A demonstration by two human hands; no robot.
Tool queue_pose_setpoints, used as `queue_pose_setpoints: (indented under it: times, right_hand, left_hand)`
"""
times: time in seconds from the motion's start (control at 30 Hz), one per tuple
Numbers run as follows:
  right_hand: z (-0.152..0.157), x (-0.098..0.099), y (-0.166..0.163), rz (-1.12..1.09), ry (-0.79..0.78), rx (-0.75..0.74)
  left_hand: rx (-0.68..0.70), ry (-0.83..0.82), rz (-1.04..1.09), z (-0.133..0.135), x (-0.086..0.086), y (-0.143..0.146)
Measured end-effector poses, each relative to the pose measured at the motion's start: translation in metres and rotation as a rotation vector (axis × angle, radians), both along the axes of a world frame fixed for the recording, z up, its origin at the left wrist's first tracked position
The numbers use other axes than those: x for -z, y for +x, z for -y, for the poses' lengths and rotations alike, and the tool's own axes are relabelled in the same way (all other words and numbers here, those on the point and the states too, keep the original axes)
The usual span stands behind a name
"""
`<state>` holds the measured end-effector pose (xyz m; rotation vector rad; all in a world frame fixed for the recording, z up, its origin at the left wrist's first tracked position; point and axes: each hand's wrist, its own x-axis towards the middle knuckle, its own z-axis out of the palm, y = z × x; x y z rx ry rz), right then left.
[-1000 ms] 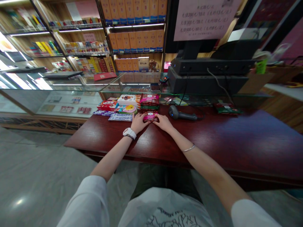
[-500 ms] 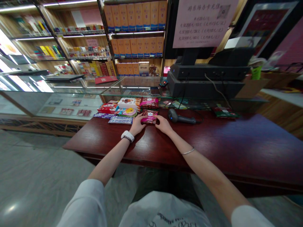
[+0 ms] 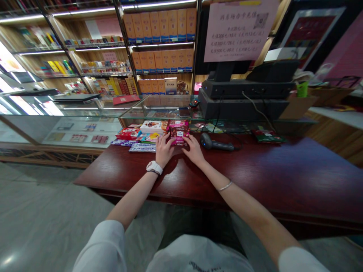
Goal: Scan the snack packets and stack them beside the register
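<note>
A pink and brown hazelnut chocolate packet (image 3: 179,139) lies near the back of the dark red table, directly in front of a similar packet (image 3: 178,123). My left hand (image 3: 163,150) is at its left edge, with fingers stretched and apart. At the lower right edge, my right hand (image 3: 194,150) has its fingertips on or close to the wrapper, also spread. Left of the packets are a white snack box (image 3: 153,125), a red packet (image 3: 128,133), a colourful packet with a yellow picture (image 3: 149,137), and purple-and-white bars (image 3: 141,147).
A black barcode scanner (image 3: 217,142) lies just right of my right hand. Further right is a dark green and red packet (image 3: 268,136). Behind the table (image 3: 255,177) stand a glass counter (image 3: 159,111), a cash register base (image 3: 241,104) and a monitor with a pink notice (image 3: 239,32).
The front hazelnut chocolate packet now shows more of its face and sits against the one behind. My fingers have loosened from its sides and spread. The view has tilted slightly up.
</note>
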<state>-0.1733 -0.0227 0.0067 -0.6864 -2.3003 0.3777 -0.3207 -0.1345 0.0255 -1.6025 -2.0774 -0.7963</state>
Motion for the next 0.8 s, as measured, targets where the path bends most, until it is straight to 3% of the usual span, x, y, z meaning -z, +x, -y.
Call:
queue_pose_setpoints:
  times: [0.2, 0.5, 0.67, 0.8]
  right_hand:
    - [-0.013, -0.011, 0.006, -0.106, 0.249, 0.138]
    - [-0.048, -0.039, 0.025, -0.181, 0.402, 0.264]
    - [-0.068, -0.043, 0.037, -0.220, 0.429, 0.298]
    - [-0.072, -0.030, 0.045, -0.261, 0.417, 0.318]
  left_hand:
    - [0.100, 0.208, -0.002, -0.022, -0.012, 0.005]
    - [0.150, 0.286, 0.004, -0.068, -0.046, 0.029]
    - [0.178, 0.345, 0.027, -0.094, -0.044, 0.045]
    - [0.216, 0.397, 0.044, -0.108, -0.028, 0.056]
